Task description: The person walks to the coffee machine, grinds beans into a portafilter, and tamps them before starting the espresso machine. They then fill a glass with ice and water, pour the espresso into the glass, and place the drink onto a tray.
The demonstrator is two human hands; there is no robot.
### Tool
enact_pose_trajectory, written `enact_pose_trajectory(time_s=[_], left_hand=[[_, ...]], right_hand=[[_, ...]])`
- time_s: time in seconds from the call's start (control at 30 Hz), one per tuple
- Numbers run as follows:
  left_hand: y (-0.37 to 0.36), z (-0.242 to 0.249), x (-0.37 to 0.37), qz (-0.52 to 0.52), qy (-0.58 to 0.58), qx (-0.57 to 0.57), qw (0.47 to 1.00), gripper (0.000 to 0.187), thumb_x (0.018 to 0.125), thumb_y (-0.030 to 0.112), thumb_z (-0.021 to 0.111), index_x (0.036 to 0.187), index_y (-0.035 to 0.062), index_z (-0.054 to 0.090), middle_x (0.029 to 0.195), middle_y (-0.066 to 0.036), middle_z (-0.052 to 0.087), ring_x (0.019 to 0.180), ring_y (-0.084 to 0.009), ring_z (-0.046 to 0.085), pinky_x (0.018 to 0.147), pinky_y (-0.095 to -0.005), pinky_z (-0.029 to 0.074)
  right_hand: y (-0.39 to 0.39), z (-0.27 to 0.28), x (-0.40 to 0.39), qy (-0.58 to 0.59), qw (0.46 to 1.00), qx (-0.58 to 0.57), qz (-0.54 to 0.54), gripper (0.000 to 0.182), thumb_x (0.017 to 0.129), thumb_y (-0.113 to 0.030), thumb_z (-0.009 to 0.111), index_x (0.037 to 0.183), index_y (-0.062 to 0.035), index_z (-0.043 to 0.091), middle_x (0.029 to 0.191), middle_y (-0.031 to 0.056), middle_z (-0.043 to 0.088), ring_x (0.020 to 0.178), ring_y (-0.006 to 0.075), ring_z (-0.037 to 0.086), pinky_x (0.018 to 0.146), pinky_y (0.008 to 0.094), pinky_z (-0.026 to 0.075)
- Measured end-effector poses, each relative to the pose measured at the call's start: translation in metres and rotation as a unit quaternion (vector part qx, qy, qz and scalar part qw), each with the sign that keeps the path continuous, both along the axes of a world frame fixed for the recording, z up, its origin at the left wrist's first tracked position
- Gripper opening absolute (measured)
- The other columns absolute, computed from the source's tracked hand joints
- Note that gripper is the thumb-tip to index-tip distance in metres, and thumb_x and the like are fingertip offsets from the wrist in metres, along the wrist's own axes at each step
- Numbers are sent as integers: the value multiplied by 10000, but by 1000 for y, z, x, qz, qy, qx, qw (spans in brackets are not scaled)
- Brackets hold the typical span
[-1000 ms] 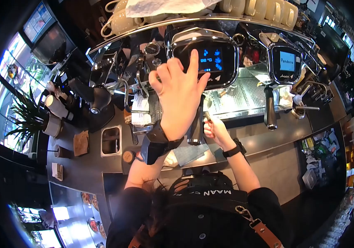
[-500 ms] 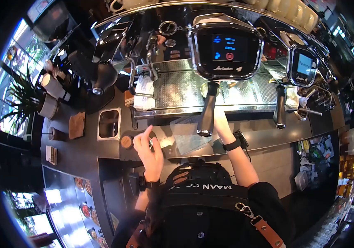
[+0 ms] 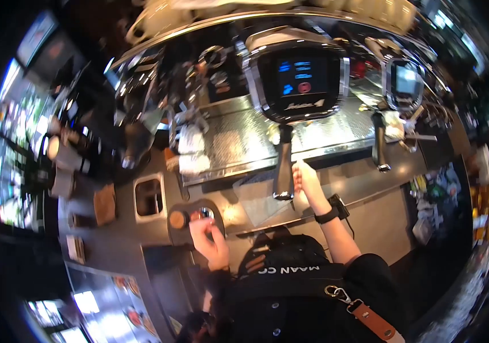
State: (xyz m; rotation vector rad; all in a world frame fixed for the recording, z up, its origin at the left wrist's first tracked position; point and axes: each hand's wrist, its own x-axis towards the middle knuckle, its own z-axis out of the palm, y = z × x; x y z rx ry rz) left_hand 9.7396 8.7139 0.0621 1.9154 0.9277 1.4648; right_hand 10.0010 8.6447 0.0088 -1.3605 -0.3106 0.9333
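My right hand (image 3: 308,179) is closed, its fingers curled just right of the black handle of a portafilter (image 3: 283,168) locked in the espresso machine (image 3: 296,74). Whether the fingers touch the handle, or enclose anything, I cannot make out. Blurred by motion, my left hand (image 3: 210,241) is closed with bent fingers at a small shiny metal piece (image 3: 203,214) on a dark mat. What its fingertips hold, if anything, is hidden. On the same mat, left of that hand, sits a round wooden-topped tool (image 3: 178,219).
A second portafilter (image 3: 379,143) is fitted at the right. White cloths (image 3: 193,154) lie on the drip tray's left end. A steel-rimmed bin (image 3: 149,197) is set into the counter. A greyish cloth (image 3: 261,203) hangs over the front edge. A grinder (image 3: 133,143) stands left.
My right hand has drawn back from beneath the machine and its fingers now show curled. My left hand's spread fingers have bent inward over the mat. The whole view has shifted slightly.
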Motion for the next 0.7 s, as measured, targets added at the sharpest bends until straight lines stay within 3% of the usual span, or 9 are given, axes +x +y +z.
enact_pose_trajectory(time_s=[0.07, 0.13, 0.23, 0.27, 0.33, 0.4, 0.5, 0.6, 0.7], left_hand=[[-1, -16, 7, -75, -60, 60, 994, 24, 785, -18, 501, 786, 6, 503, 732, -101, 494, 675, -210, 459, 662, -302, 396], [-19, -28, 9, -186, -45, 3, 982, 71, 777, 32, 521, 718, 11, 488, 675, -119, 503, 618, -243, 494, 592, -320, 410], [-44, -53, 18, -329, 61, -72, 939, 113, 785, 56, 519, 675, 32, 513, 628, -125, 533, 554, -280, 529, 513, -353, 424], [-44, -62, 16, -405, 146, -44, 901, 146, 811, 28, 468, 668, 23, 499, 614, -112, 534, 527, -206, 508, 506, -311, 411], [-48, -71, 35, -556, 169, -42, 813, 178, 803, 9, 475, 630, 38, 508, 569, -94, 525, 486, -197, 495, 487, -296, 412], [-84, -68, 47, -525, 170, -106, 827, 181, 813, 133, 525, 653, 52, 551, 609, -119, 544, 547, -303, 546, 535, -360, 439], [-115, -77, 77, -539, 142, -51, 828, 203, 829, 140, 512, 659, 40, 561, 619, -130, 566, 559, -313, 560, 554, -355, 448], [-162, -71, 112, -539, 289, -123, 781, 192, 840, 133, 500, 701, 30, 584, 657, -145, 594, 598, -316, 582, 580, -358, 458], [-210, -84, 140, -575, 316, -86, 750, 175, 834, 128, 516, 774, 7, 626, 693, -168, 616, 644, -295, 618, 604, -358, 473]], right_hand=[[-24, -1, -11, -39, 999, -21, -8, 373, 947, -327, 383, 750, -46, 527, 549, 8, 475, 435, 71, 428, 394, 207, 335], [-54, -28, -25, -129, 991, -5, -39, 366, 935, -295, 398, 699, -45, 523, 536, 9, 461, 437, 90, 422, 416, 244, 346], [-106, -50, -55, -121, 985, -91, -83, 330, 924, -266, 437, 704, -40, 531, 554, 3, 481, 478, 87, 438, 448, 244, 356], [-124, -57, -65, -106, 982, -133, -81, 320, 929, -262, 452, 707, -45, 527, 570, -11, 484, 496, 64, 428, 448, 216, 346], [-156, -66, -82, -82, 978, -141, -127, 321, 925, -265, 465, 711, -35, 529, 580, -4, 492, 533, 70, 447, 490, 232, 376], [-190, -56, -97, -50, 974, -153, -157, 325, 927, -274, 465, 717, -36, 538, 588, 0, 503, 552, 79, 465, 527, 247, 398], [-229, -83, -107, -47, 964, -161, -208, 339, 907, -305, 470, 720, -38, 562, 600, 24, 546, 558, 114, 506, 543, 273, 419], [-274, -69, -104, -31, 954, -177, -241, 352, 883, -313, 468, 719, -18, 571, 626, 56, 577, 573, 146, 542, 560, 295, 438], [-341, -55, -97, -54, 944, -191, -266, 362, 873, -320, 455, 728, -9, 572, 647, 75, 583, 601, 162, 550, 583, 306, 445]])
